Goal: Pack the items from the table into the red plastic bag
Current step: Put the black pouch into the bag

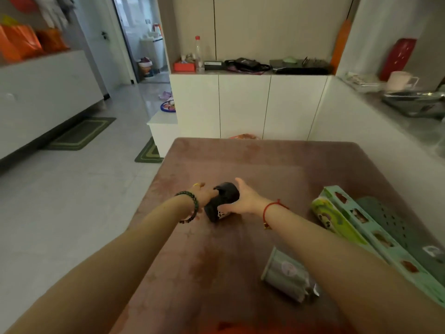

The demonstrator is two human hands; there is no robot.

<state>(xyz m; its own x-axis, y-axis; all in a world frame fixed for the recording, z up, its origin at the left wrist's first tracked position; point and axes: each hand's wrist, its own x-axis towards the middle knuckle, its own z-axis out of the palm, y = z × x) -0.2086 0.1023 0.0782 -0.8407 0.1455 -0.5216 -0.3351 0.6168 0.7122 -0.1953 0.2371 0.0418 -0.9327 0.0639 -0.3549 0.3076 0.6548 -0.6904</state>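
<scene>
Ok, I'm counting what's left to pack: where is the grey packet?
Head view, lower right: the grey packet lies on the table, beside the right forearm, left of the long mint box.
</scene>
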